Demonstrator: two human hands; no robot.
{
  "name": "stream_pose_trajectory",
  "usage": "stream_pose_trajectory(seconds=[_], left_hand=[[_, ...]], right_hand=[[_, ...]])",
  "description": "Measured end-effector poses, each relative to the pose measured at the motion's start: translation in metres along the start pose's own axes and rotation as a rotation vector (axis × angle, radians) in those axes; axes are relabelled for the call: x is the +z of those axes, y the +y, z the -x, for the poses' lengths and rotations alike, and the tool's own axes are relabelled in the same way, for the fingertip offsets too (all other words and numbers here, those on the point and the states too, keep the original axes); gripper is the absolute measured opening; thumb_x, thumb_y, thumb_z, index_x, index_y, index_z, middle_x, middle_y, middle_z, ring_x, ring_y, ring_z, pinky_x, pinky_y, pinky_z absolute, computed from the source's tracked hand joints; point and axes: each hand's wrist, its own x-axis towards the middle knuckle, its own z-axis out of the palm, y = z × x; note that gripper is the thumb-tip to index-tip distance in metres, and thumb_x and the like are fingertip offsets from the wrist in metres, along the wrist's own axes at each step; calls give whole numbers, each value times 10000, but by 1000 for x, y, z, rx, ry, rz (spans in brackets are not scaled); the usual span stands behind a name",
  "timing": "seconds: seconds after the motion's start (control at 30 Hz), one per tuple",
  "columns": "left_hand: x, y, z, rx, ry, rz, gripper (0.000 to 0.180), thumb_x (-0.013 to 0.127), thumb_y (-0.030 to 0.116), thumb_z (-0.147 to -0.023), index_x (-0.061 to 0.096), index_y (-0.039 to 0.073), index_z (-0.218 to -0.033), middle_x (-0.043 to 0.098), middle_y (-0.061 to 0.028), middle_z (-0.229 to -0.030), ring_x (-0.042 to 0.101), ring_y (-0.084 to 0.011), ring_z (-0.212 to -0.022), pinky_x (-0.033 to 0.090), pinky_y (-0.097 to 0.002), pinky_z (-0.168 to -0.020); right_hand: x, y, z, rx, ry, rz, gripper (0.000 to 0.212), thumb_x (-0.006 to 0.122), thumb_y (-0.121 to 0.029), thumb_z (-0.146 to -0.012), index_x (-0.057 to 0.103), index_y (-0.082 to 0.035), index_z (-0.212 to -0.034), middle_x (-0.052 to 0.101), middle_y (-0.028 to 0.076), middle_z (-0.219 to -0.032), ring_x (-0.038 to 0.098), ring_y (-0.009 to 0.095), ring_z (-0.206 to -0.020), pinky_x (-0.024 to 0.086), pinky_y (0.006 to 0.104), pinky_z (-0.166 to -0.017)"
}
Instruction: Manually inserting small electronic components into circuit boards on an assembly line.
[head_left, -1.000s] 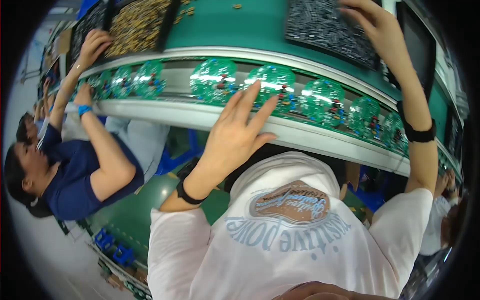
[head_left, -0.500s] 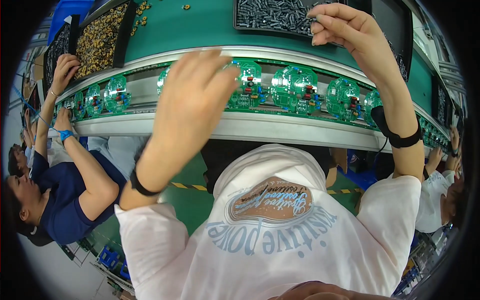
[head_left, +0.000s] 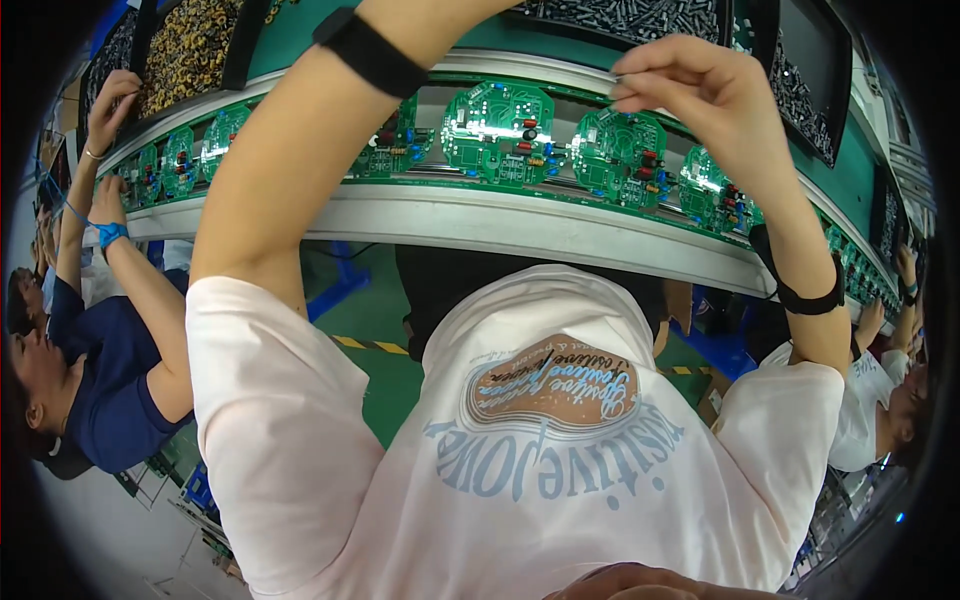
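Near a green board, right fingers pinch together.

From the wearer's head, the left one of two fisheye cameras is looking steeply down. The white T-shirt is filling the near lower middle, while the green circuit boards are lying farther off, across the upper part. The lens is bending the pale conveyor rail into an arc and is taking in people at both sides.
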Motion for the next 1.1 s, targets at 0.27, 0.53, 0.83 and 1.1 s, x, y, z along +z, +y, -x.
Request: stream_pose_trajectory(seconds=[0.27,0.53,0.83,1.1], left_hand=[[0,3,-21,32,190,29,147,643,153,-839,728,43,-791,708,-206,-806,705,-395,-830,568,-493,-760],[-61,12,40,-4,261,155,147,649,96,-905,715,-32,-931,717,-215,-862,711,-369,-833,572,-437,-764],[-126,47,109,-442,50,419,108,670,18,-971,702,-45,-1052,724,-105,-843,727,-187,-811,578,-295,-740],[-136,64,146,-961,32,783,103,679,-25,-963,701,-74,-1051,729,-85,-860,726,-151,-805,596,-255,-753]], right_hand=[[51,-14,-31,-241,-86,478,163,675,-83,-992,712,36,-1096,760,64,-1049,749,202,-985,593,306,-922],[59,-18,-35,-336,-29,551,52,676,-35,-919,670,8,-948,647,134,-994,681,319,-902,556,380,-789],[63,29,-52,-753,105,268,66,693,-27,-889,663,6,-938,623,140,-1000,652,337,-906,536,394,-795],[64,46,-61,-1016,141,58,77,704,-28,-891,665,8,-947,630,140,-1001,654,336,-905,537,386,-791]])
